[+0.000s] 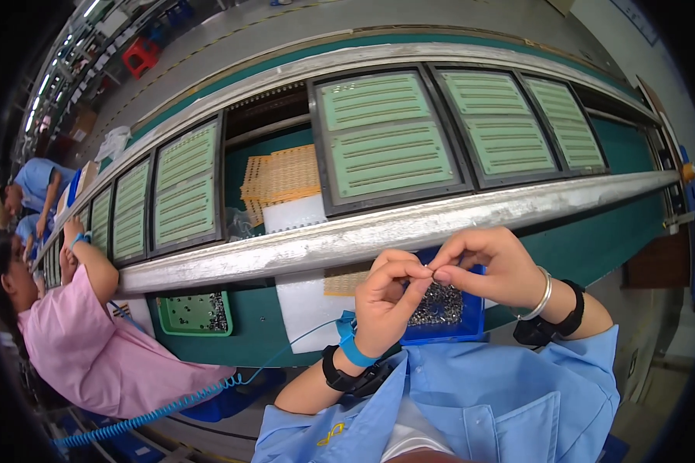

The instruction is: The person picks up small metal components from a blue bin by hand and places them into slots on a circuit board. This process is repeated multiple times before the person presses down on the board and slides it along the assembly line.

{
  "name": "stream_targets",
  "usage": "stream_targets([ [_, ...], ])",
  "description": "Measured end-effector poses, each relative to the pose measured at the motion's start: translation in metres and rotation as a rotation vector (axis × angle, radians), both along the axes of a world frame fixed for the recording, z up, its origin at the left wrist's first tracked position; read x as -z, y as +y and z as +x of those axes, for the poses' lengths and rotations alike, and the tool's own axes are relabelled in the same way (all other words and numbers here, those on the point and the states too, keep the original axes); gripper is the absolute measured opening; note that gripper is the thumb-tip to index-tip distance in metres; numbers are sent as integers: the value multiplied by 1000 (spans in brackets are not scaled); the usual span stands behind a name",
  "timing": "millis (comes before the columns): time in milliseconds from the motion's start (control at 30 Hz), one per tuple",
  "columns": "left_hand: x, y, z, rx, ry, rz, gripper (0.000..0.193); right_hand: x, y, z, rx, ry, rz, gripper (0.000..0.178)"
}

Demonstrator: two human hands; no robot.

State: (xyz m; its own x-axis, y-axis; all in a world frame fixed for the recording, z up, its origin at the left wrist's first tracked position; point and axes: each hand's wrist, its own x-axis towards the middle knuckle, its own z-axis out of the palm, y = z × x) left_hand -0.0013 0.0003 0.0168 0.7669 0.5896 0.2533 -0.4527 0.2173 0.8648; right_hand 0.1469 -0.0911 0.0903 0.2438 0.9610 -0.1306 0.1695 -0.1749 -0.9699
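Observation:
My left hand (391, 296) and my right hand (493, 270) meet fingertip to fingertip, both closed in a pinch. Whatever is between the fingertips is too small to make out. Below them stands a blue bin (443, 338) holding many small shiny metal parts (442, 304); my hands cover part of it. A blue wrist strap (353, 345) with a coiled cord circles my left wrist. Just beyond my hands runs a silver metal rail (316, 245), and behind it lie black-framed fixtures with pale green slotted boards (394, 158).
A green tray (196, 332) with small dark parts sits to the left on the green bench. Yellow-orange perforated boards (282, 176) lie between the fixtures. A co-worker in pink (108, 339) leans over the line at left. The coiled blue cord (158, 407) crosses the lower left.

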Motion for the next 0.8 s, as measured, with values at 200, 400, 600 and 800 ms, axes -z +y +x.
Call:
stream_targets([
  [200, 6, -4, 4, -25, -3, -50, 17, 6, 10, 11, -22, 316, -37, 6],
  [400, 2, -2, -1, -34, 78, -124, 25, -10, 112, 82, 8, -866, 368, 9],
  [600, 12, -7, 5, 271, 230, 31, 29, 18, 192, 136, 130, -1104, 107, 14],
  [800, 11, -1, 2, 358, 252, -93, 28, 27, 212, 133, 90, -1171, 7, 15],
])
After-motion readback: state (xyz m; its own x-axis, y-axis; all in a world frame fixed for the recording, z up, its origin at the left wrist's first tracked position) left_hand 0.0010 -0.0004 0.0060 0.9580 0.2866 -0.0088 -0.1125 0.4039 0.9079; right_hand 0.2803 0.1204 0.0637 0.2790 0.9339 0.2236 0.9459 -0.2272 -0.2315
